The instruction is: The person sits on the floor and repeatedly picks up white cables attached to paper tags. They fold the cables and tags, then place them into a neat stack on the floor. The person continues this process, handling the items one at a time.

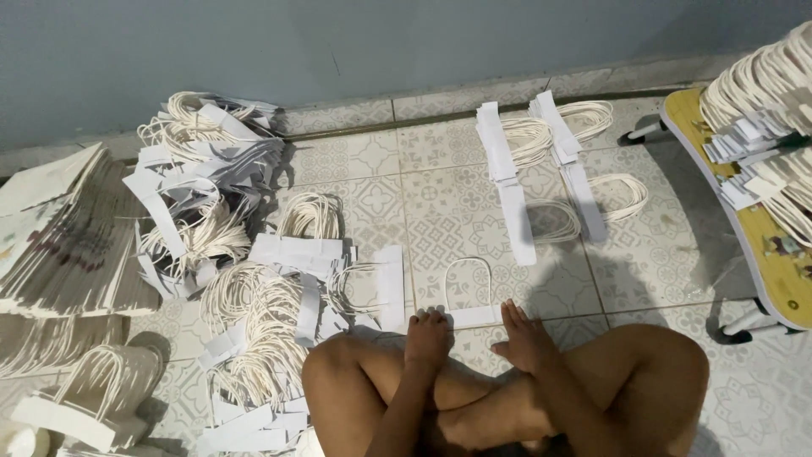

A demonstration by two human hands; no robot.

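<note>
From the head camera we see our left hand (428, 328) and right hand (523, 332) pressed flat, fingers spread, on the ends of a white paper strip (474, 316) with a cord loop, lying on the tiled floor (440, 195) before our crossed legs (507, 398), gripping nothing.

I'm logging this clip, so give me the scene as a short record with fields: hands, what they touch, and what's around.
left hand: fingers pressing one end of the paper handle strip
right hand: flat on the other end of it
strip: white, cord loop pointing away, lying on the tiled floor
left side: loose heap of handle strips, stack of paper bags
ahead: two neat rows of strips
right side: low yellow table with more handles
</note>
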